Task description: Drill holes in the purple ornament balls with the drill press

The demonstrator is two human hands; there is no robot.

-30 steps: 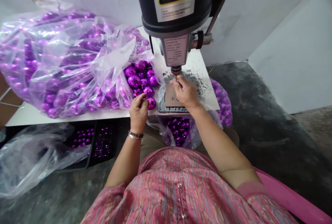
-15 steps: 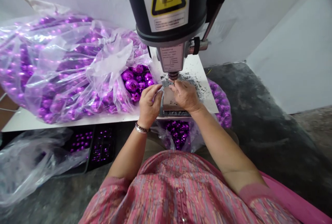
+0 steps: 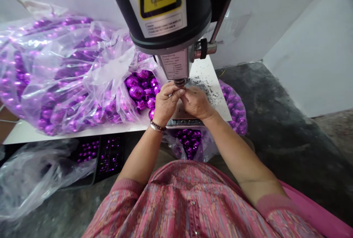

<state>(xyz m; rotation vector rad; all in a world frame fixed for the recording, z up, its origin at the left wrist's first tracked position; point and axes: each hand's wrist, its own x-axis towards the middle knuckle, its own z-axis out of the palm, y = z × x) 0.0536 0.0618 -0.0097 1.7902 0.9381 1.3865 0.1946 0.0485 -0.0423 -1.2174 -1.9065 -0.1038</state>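
Both hands meet directly beneath the dark spindle end point(image 3: 179, 82) of a black-and-grey bench machine point(image 3: 172, 43). My left hand point(image 3: 166, 102) has thumb and forefinger pinched together at the spindle's tip. Against it, my right hand point(image 3: 198, 102) is closed, its fingertips touching or nearly touching the left ones. Whatever lies between the fingers is hidden by them. Under the hands is a flat block point(image 3: 190, 114) on a dark base plate point(image 3: 186, 122). Faceted shiny purple balls point(image 3: 136, 92) spill from a bag's mouth just left of my left hand.
A large clear bag point(image 3: 63, 80) of purple balls covers the white board's point(image 3: 68, 130) left part. Dark shavings point(image 3: 205, 87) are scattered right of the machine. Another filled bag point(image 3: 233, 107) hangs past the right edge. Below left are black trays point(image 3: 110, 153) and crumpled plastic point(image 3: 35, 179).
My left hand has moved right and slightly up, from beside the block to meet my right hand at the spindle. My right hand stays close by. The view has shifted slightly.
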